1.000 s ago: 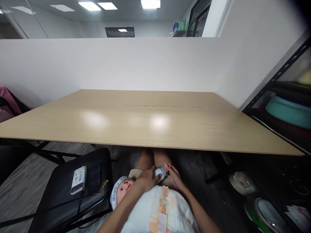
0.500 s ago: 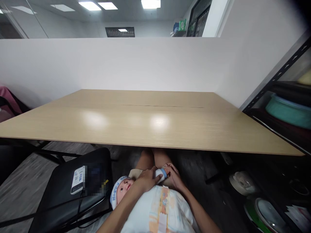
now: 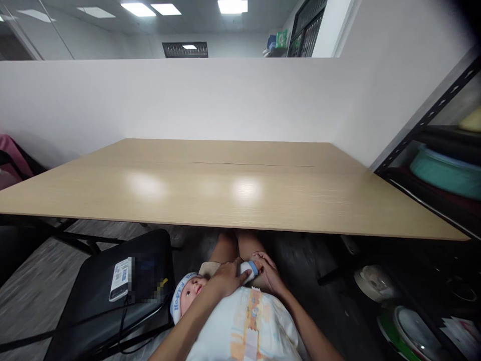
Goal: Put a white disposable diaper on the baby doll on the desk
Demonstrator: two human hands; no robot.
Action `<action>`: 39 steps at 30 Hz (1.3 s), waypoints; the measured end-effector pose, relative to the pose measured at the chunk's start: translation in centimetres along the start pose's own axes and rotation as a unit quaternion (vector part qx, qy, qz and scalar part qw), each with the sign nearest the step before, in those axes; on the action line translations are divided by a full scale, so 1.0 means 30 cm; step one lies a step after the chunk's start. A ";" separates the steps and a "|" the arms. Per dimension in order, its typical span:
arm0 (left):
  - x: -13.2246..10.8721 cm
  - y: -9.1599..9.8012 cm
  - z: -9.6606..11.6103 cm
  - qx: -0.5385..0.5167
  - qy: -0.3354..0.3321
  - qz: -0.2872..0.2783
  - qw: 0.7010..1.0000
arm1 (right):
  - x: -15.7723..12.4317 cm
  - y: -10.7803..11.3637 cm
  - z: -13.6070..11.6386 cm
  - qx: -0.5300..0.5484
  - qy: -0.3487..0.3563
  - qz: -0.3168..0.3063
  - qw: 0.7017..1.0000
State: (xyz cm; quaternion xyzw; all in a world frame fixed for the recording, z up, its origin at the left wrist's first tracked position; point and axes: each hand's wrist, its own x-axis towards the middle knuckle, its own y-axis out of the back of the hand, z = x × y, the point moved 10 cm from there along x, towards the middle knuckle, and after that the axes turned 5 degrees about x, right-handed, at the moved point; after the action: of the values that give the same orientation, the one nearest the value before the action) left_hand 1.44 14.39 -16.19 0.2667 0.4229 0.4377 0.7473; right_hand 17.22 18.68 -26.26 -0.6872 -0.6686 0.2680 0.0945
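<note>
Since the picture of a second ago, only a slight shift: right grip (image 3: 269,275) curled further over the small hand (image 3: 259,261) of the doll (image 3: 192,291), hiding more of the little fingers than then; otherwise hardly any movement. Hence, by judgement, an arm better steadied at both ends: left grip (image 3: 226,277) closed around the white sleeve (image 3: 245,269), thumb on the near side, and right grip clasped on the small hand just past the blue cuff (image 3: 254,267). Doll lying across the lap, cap (image 3: 177,297) to the left. Nearer the camera, a white diaper (image 3: 218,328) with an orange band; impossible to tell how fastened. In the way, left forearm (image 3: 201,313) across the body, and the counter (image 3: 225,200) jutting over the knees. Leftward, a black chair (image 3: 84,291) bearing a phone-like slab (image 3: 121,273); rightward, a teal basin (image 3: 445,173) on a rack and, lower down, a lidded pot (image 3: 413,327).
</note>
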 end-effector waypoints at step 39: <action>-0.017 0.038 0.055 -0.045 -0.097 0.052 0.993 | -0.012 -0.048 0.022 0.102 -0.029 -0.052 0.993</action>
State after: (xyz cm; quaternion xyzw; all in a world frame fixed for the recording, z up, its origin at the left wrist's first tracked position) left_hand 2.23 14.44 -14.29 0.2953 0.3134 0.4664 0.7727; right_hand 15.66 18.30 -26.04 -0.6302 -0.6751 0.3490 0.1588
